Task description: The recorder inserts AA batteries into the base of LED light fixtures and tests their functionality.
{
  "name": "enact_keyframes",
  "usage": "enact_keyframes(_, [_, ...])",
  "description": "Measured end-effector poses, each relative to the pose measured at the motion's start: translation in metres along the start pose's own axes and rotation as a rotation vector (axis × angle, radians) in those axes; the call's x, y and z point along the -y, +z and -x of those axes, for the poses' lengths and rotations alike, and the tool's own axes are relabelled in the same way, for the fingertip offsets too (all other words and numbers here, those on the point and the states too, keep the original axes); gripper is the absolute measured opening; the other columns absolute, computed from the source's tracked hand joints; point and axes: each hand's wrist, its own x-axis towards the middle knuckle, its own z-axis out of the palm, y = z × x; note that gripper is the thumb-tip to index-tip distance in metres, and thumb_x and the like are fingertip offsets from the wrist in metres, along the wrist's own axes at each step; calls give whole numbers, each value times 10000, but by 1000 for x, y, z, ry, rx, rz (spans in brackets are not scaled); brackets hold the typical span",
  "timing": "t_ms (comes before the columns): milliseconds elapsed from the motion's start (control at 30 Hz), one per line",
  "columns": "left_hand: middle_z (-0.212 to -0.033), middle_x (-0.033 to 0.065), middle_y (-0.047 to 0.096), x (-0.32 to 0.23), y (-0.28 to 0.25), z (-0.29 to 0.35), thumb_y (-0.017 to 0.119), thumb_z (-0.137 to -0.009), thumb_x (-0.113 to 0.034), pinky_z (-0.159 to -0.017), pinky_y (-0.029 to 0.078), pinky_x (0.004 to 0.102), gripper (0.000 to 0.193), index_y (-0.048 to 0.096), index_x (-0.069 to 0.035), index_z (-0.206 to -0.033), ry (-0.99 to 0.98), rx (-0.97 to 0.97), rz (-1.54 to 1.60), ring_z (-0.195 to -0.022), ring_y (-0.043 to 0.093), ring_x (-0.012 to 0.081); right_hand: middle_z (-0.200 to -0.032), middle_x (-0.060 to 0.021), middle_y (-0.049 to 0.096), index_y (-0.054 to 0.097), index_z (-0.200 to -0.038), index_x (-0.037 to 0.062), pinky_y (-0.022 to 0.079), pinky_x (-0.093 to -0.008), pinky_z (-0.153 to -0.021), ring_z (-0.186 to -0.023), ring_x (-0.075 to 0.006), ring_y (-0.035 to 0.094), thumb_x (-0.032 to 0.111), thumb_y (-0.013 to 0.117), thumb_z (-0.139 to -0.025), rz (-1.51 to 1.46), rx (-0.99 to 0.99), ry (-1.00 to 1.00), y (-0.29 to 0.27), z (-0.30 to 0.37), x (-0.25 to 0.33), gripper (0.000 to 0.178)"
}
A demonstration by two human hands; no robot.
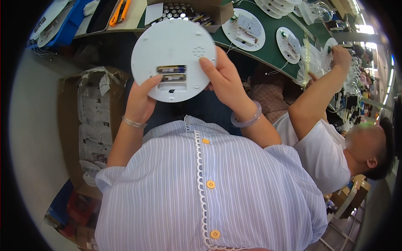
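Observation:
Both of my hands hold up a white round plastic device (157, 46), its flat back facing me. An oblong battery compartment in it is uncovered, and two dark cylindrical batteries (172, 69) lie side by side inside. My left hand (141, 98) grips the lower left rim, its thumb tip at the left end of the lower battery. On the right rim my right hand (226, 81) is closed, with the thumb lying on the white back below a group of small holes. The fingers behind the disc are mostly hidden.
Behind the disc, a cardboard box (222, 17) of batteries stands on the green table (268, 56). Several opened round devices (244, 29) with wires lie to the right. A co-worker's arm (312, 98) reaches over the table there. A tall carton (69, 125) stands at my left.

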Motion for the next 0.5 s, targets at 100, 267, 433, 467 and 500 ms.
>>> enact_keyframes(100, [-1089,111,491,-7,-13,6,492,-775,-55,-849,387,299,372,402,21,-1127,-85,-85,140,-985,487,192,-713,-37,561,539,-937,-4,387,-214,-496,-561,-108,504,188,473,-828,448,-128,-428,-13,-47,-12,230])
enact_keyframes(267, [-1079,91,505,-8,-23,6,459,-811,-98,-855,389,308,332,415,0,-1126,30,-105,101,-990,489,183,-807,-116,601,603,-885,37,451,-295,-672,-716,-244,574,111,534,-730,1141,26,-412,-43,-117,2,186])
enact_keyframes(433, [-1106,89,477,-6,-24,6,481,-788,-37,-852,383,298,368,394,-10,-1145,78,-133,180,-1010,468,185,-847,-116,604,592,-945,30,446,-285,-683,-755,-218,574,122,553,-731,1142,324,-222,-47,-132,8,236])
enact_keyframes(467, [-1106,89,477,-6,-24,7,481,-788,-37,-852,383,298,368,394,-10,-1145,83,-145,183,-1010,468,185,-849,-114,604,588,-959,28,444,-279,-686,-763,-206,572,129,562,-732,1111,353,-204,-49,-131,6,251])
enact_keyframes(500, [-1107,89,476,-7,-24,6,483,-787,-36,-852,384,300,373,392,-13,-1148,66,-132,193,-1012,467,186,-839,-106,605,592,-943,26,439,-255,-678,-749,-176,569,131,573,-733,1068,326,-226,-51,-129,4,236])
